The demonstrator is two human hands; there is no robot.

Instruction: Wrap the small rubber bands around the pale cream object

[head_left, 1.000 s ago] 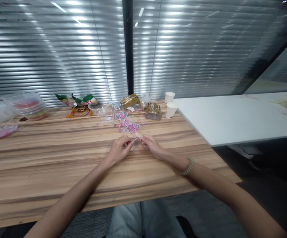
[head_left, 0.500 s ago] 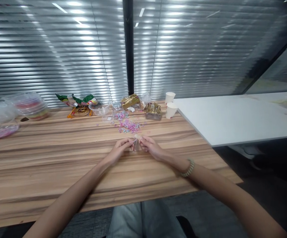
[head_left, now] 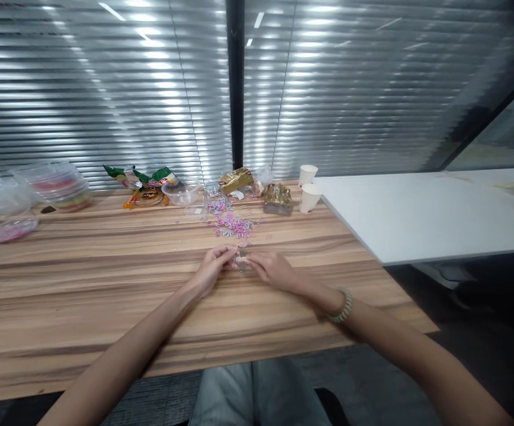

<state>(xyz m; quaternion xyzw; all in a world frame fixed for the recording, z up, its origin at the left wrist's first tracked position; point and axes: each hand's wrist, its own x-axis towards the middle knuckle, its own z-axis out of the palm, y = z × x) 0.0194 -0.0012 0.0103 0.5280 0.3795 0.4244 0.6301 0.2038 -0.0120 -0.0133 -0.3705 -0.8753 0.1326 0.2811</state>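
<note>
Between my two hands is a small clear plastic bag (head_left: 241, 260), crumpled and partly covered by the fingers. My left hand (head_left: 215, 267) pinches its left side with thumb and forefinger. On the other side my right hand (head_left: 272, 269) has its fingers closed at the bag's right edge; a beaded bracelet (head_left: 342, 306) circles that wrist. Just beyond the hands lies a loose pile of small pink, purple and pale blue pieces (head_left: 234, 225), too small to name surely. A few of them are scattered closer to my fingers.
Behind the pile are a clear bowl (head_left: 181, 193), a gold wrapper (head_left: 236, 180), a gold-topped box (head_left: 278, 200) and two paper cups (head_left: 309, 198). Green snack packets (head_left: 154, 177) lie left of these. Stacked clear tubs (head_left: 57, 186) stand far left. A white table (head_left: 426, 219) adjoins at right.
The bag, upright between my fingers before, is now lower and flatter. My right hand has turned more palm-down over its edge. The view has shifted slightly.
</note>
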